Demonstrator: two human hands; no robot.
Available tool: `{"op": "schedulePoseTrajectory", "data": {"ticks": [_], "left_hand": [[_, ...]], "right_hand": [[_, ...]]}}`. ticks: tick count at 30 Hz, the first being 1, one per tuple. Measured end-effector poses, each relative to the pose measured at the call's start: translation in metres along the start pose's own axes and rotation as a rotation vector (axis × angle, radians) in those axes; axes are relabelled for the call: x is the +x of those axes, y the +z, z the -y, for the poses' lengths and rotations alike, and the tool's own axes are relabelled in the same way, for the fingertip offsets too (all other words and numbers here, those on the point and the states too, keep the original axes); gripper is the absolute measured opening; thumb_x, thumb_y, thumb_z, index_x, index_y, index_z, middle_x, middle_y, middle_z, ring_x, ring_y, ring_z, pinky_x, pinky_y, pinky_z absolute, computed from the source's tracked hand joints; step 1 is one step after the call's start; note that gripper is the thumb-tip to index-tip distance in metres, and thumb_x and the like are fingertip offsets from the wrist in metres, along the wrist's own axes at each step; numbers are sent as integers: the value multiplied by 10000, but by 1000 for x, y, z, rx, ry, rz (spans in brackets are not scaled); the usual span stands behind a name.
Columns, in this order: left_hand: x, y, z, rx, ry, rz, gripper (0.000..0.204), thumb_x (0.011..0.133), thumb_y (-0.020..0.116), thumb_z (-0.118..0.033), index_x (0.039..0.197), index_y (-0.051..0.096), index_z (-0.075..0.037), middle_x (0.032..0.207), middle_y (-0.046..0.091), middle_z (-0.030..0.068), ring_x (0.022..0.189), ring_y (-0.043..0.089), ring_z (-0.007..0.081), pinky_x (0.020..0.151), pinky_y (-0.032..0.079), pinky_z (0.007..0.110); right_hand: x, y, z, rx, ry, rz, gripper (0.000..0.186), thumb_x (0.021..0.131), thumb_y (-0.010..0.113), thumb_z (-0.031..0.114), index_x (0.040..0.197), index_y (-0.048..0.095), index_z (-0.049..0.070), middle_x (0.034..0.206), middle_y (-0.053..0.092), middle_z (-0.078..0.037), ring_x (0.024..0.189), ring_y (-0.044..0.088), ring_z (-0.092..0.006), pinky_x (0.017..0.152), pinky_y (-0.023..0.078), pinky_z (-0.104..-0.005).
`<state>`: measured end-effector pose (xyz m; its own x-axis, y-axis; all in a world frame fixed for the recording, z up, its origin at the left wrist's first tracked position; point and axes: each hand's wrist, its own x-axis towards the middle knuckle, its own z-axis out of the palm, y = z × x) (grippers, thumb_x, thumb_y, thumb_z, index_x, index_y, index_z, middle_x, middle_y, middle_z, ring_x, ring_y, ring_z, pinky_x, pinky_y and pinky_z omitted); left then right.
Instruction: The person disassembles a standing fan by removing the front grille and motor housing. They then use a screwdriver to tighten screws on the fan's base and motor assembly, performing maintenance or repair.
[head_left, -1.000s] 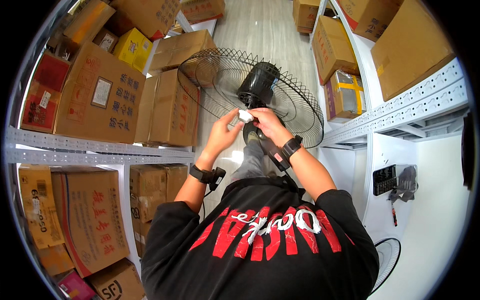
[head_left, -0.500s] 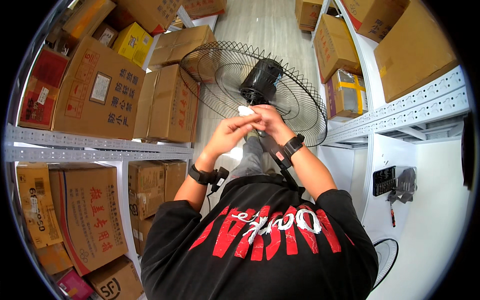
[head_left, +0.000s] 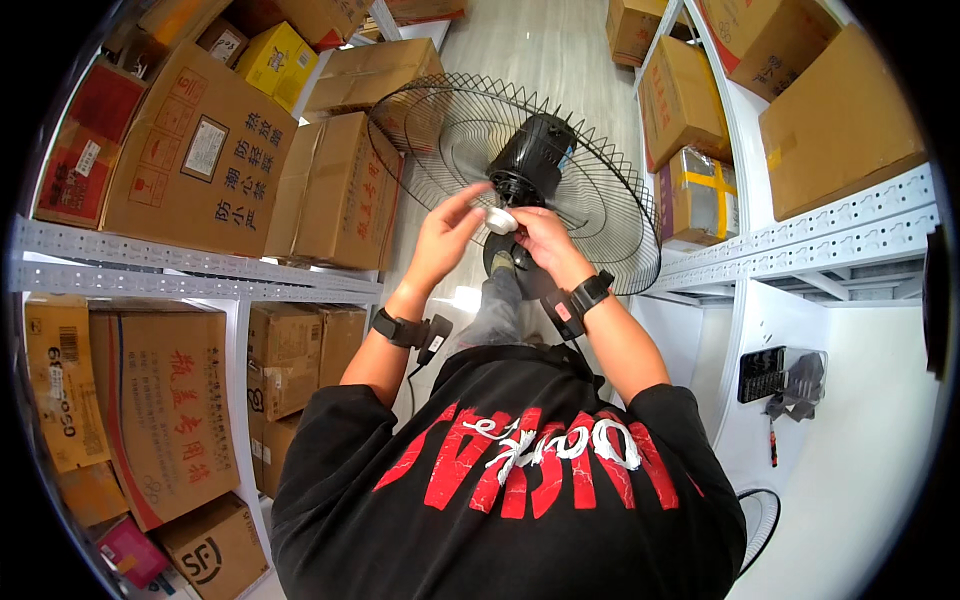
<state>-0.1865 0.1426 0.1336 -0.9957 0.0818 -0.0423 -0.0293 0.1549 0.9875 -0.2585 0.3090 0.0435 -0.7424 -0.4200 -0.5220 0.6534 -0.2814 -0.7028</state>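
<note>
Pale streaked floor (head_left: pixel 520 40) runs up to the top of the frame, white perforated left shelf (head_left: pixel 200 252) and right shelf (head_left: pixel 835 226) flanking it, a black caged fan (head_left: pixel 533 160) above centre. And there, mid-frame, the right grip (head_left: pixel 530 232) pinches a small white round piece (head_left: pixel 499 221); the left grip (head_left: pixel 474 205) is wide beside it, contact impossible to tell. Print everywhere: dark characters and a white label (head_left: pixel 206 148) on the upper-left carton (head_left: pixel 165 185), red characters on the lower-left carton (head_left: pixel 155 430), red-and-white lettering across the black shirt (head_left: pixel 340 480).
</note>
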Motion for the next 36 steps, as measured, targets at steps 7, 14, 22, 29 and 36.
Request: {"op": "schedulePoseTrajectory", "data": {"ticks": [7, 14, 22, 29, 36], "left_hand": [[-2, 6, -26, -399, 200, 330, 445, 978, 530, -125, 1391, 455, 23, 1319, 575, 167, 1248, 518, 217, 1078, 351, 319], [-2, 3, 21, -250, -100, 96, 499, 977, 532, -138, 1436, 399, 2, 1429, 480, 145, 1305, 457, 194, 1110, 311, 324], [3, -8, 22, -137, -52, -188, 498, 954, 562, -131, 1410, 431, 17, 1317, 584, 127, 1283, 482, 204, 1101, 326, 315], [-3, -3, 0, -425, 113, 340, 399, 957, 552, -172, 1273, 554, 71, 1319, 555, 217, 1283, 491, 288, 1099, 362, 398], [7, -12, 57, -284, -426, -106, 597, 982, 529, -398, 1438, 405, -34, 1417, 476, 122, 1294, 464, 304, 1029, 406, 465]], "right_hand": [[12, -17, 0, 23, -81, 189, 144, 886, 649, 178, 947, 700, 58, 791, 650, 12, 630, 515, -68, 562, 358, -206], [8, -11, -3, 4, -25, 23, 161, 901, 650, 206, 964, 705, 68, 842, 665, 24, 721, 537, -76, 646, 380, -226], [7, -12, -4, -27, 10, 45, 124, 891, 657, 189, 952, 707, 93, 861, 664, 23, 778, 555, -95, 699, 399, -251], [12, -26, -7, -53, -88, 156, 158, 817, 694, 190, 908, 732, 67, 769, 665, 11, 586, 513, -79, 531, 366, -240], [14, -2, -12, -67, -179, 16, 164, 828, 711, 211, 826, 740, 49, 665, 631, 3, 544, 497, -86, 486, 357, -263]]}}
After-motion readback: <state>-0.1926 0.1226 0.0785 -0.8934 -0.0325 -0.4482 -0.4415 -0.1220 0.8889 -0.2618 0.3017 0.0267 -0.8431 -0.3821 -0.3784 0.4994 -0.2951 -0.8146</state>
